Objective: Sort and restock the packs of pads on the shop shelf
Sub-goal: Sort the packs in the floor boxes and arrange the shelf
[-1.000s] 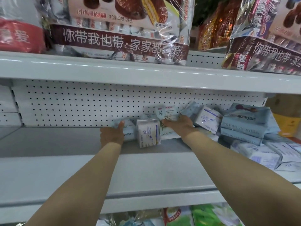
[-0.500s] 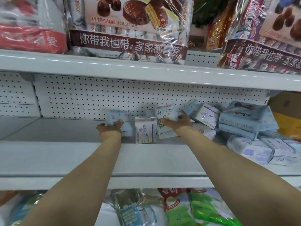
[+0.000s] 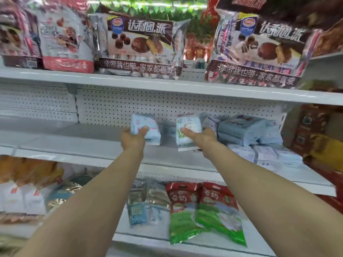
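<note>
Gripped in left hand (image 3: 132, 139): pale blue pack (image 3: 148, 131), upright, thumb across the front, other fingers hidden behind. Gripped in right hand (image 3: 202, 136): white leaf-print pack (image 3: 188, 133), thumb likewise in front. Both over the middle shelf (image 3: 89, 145), near the pegboard back (image 3: 111, 110); resting or lifted, cannot tell. Loose heap of packs (image 3: 248, 130) at 3 o'clock of the right hand; bare shelf at 9 o'clock of the left. Judged step: lining up by kind. Advise setting each upright, face forward, edges touching; avoid crushing soft wrappers.
</note>
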